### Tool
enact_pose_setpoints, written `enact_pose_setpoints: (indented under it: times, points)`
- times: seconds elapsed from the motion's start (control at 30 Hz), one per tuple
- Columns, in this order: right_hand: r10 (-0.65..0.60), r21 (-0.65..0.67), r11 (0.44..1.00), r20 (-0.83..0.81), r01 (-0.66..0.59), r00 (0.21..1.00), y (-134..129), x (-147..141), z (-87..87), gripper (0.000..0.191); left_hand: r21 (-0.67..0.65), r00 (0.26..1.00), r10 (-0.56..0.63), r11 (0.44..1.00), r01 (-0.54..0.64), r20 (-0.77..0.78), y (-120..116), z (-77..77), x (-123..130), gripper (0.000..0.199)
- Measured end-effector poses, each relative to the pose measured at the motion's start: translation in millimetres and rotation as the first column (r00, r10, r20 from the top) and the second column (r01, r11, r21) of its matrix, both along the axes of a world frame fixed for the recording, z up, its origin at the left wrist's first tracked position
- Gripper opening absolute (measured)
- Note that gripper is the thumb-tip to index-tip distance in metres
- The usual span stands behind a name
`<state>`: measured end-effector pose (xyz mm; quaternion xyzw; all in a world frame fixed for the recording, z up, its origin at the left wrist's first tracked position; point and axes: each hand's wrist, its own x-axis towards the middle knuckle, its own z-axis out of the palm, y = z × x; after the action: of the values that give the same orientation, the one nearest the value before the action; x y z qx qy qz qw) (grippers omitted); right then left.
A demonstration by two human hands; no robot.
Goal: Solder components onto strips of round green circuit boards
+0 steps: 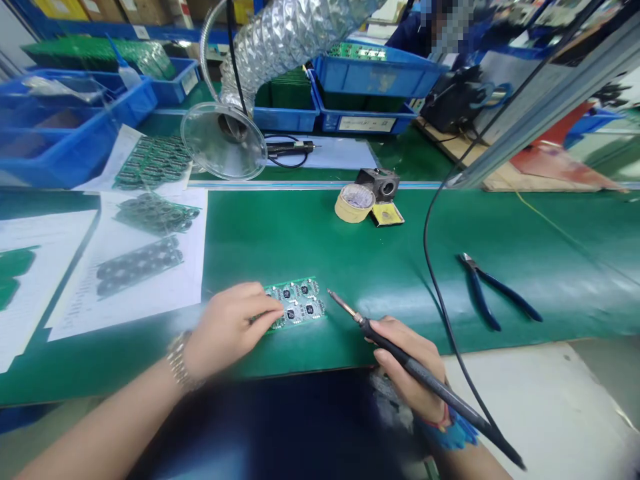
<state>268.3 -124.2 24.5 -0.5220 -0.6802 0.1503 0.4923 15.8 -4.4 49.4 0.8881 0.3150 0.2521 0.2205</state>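
A small green circuit board (295, 303) with several black chips lies flat on the green mat (320, 247). My left hand (233, 330) presses its fingertips onto the board's left end and hides part of it. My right hand (407, 360) grips a black soldering iron (395, 348) like a pen. The iron's bare metal tip points up and left, a short gap from the board's right edge. A black cable (433, 267) runs up from the iron's rear end. A metal bracelet (180, 360) circles my left wrist.
Blue-handled cutters (493, 290) lie to the right. A tape roll (354, 202) and a small black block (377, 185) stand at the mat's back edge. Printed sheets (150, 267) lie left, below blue bins (65, 133). A fume hood (223, 141) hangs behind, and a co-worker's sleeve (407, 37) shows beyond.
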Motion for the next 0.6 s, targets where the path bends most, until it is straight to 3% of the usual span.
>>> enact_pose_setpoints:
  times: [0.1, 0.23, 0.37, 0.6]
  points:
    - [0.017, 0.003, 1.000, -0.073, -0.017, 0.997, 0, 1, -3.2, 0.023, -0.013, 0.997, -0.067, 0.998, 0.067, -0.030, 14, -0.4, 17, 0.018]
    - [0.077, 0.031, 0.997, -0.178, -0.072, 0.981, 3, 1, -10.4, 0.023, -0.113, 0.993, -0.114, 0.987, 0.111, -0.019, 21, -9.3, 21, 0.016]
    - [0.129, 0.020, 0.992, -0.149, -0.127, 0.980, 6, 0, -6.8, 0.024, -0.185, 0.994, -0.108, 0.977, 0.105, -0.007, 20, -14.7, 16, 0.015]
    - [0.141, -0.015, 0.989, -0.122, -0.144, 0.982, 8, -3, -3.8, 0.026, -0.162, 0.994, -0.107, 0.981, 0.106, 0.008, 21, -16.8, 17, 0.015]
